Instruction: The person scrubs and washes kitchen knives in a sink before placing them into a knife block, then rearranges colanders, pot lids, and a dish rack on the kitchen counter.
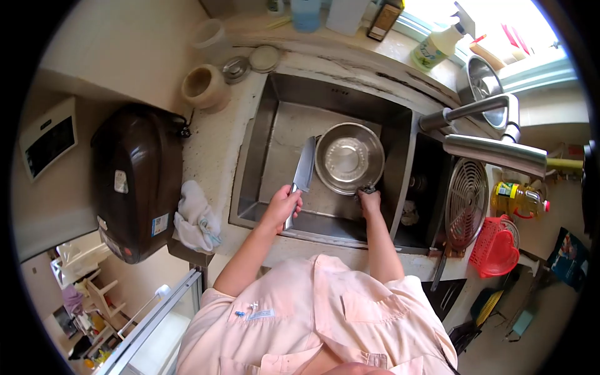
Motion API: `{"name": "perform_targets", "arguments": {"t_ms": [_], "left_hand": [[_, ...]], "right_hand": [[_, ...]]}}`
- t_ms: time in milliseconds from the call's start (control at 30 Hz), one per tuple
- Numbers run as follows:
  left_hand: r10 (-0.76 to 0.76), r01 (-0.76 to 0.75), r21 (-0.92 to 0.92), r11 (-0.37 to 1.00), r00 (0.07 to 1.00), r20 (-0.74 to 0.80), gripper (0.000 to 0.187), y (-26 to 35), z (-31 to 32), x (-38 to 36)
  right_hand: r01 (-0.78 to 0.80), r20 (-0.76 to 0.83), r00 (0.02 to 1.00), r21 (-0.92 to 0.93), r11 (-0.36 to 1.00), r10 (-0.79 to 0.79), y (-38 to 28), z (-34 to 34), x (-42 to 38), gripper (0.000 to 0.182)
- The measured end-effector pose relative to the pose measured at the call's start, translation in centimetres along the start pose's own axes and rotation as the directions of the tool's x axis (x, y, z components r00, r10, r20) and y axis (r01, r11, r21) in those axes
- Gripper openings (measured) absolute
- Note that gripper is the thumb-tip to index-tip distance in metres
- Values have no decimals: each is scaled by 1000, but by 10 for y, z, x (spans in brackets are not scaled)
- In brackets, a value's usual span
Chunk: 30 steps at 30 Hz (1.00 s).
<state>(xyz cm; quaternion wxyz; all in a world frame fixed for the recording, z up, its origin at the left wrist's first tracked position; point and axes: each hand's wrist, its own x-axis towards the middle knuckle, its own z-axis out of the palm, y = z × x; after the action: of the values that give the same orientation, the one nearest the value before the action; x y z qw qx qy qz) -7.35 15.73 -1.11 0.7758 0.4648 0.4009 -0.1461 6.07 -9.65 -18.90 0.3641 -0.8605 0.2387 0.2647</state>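
Observation:
My left hand (282, 207) is wrapped round the handle of a kitchen knife (304, 165), its broad blade pointing away from me over the sink. To the right of the blade, a round steel bowl (347, 159) rests on the bottom of the steel sink (281, 125). At the bowl's near right rim, my right hand (370, 200) grips a small dark, crumpled steel wool scrubber (366, 189). The fingers of that hand are partly hidden beneath it.
A faucet (481, 109) reaches in from the right, over a narrow second basin (431, 162). Beside it lie a round rack (467, 203) and a red basket (494, 247). A white cloth (197, 215) and a brown appliance (140, 181) stand left. A spray bottle (440, 47) is behind.

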Motion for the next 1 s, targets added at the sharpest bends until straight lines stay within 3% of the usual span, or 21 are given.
{"name": "perform_targets", "arguments": {"t_ms": [33,67,133,233,267,333,367,400,433,467,500,533,567,667,800,833,933,1000], "left_hand": [[-9,9,32,999,1000,13,13,0,8,5],[-19,17,64,998,1000,23,13,1,16,9],[-36,31,112,993,999,39,12,-2,31,19],[-51,41,170,985,997,50,12,-10,48,40],[-60,51,188,981,997,45,12,-13,53,45],[-65,57,198,979,997,34,13,-12,64,52],[-65,59,191,980,998,26,14,-12,69,53],[-63,59,183,981,998,17,14,-11,72,55],[-57,51,138,989,998,35,15,-10,76,56],[-50,46,91,995,997,51,16,-10,80,56],[-46,43,42,998,997,63,17,-11,84,55],[-75,75,-2,997,994,78,17,-13,87,56],[-99,104,-45,994,991,94,18,-15,91,60],[-204,225,-226,948,972,116,11,-25,107,78],[-288,360,-483,799,932,218,17,-31,132,115],[-286,385,-531,755,922,262,19,-30,137,123],[-265,400,-651,645,916,300,20,-18,155,144],[-245,345,-731,589,938,245,17,-7,169,156]], "right_hand": [[144,-110,982,-111,983,-156,-20,-12,-29,72],[262,-111,955,-123,957,-276,-39,-24,-49,85],[345,-129,920,-182,921,-370,-62,-32,-63,90],[551,-115,814,-159,819,-570,-102,-62,-85,80],[654,-117,734,-145,742,-669,-118,-81,-97,65],[805,-352,479,-189,563,-804,-151,-125,-112,39],[795,-451,277,-388,466,-848,-165,-152,-106,35],[714,-543,142,-522,466,-827,-176,-176,-95,35],[550,-658,130,-575,605,-742,-179,-191,-71,35],[507,-636,154,-606,613,-756,-179,-211,-40,40],[464,-571,263,-632,621,-778,-176,-229,5,46],[543,-502,503,-450,709,-703,-187,-240,17,47],[633,-494,518,-329,701,-699,-197,-242,26,42],[711,-447,491,-290,641,-748,-197,-251,46,35],[698,-376,529,-317,642,-761,-180,-251,45,32],[706,-325,378,-504,498,-867,-173,-249,53,33],[676,-385,603,-219,703,-699,-180,-247,31,33],[698,-365,616,-160,699,-698,-178,-248,31,33]]}}
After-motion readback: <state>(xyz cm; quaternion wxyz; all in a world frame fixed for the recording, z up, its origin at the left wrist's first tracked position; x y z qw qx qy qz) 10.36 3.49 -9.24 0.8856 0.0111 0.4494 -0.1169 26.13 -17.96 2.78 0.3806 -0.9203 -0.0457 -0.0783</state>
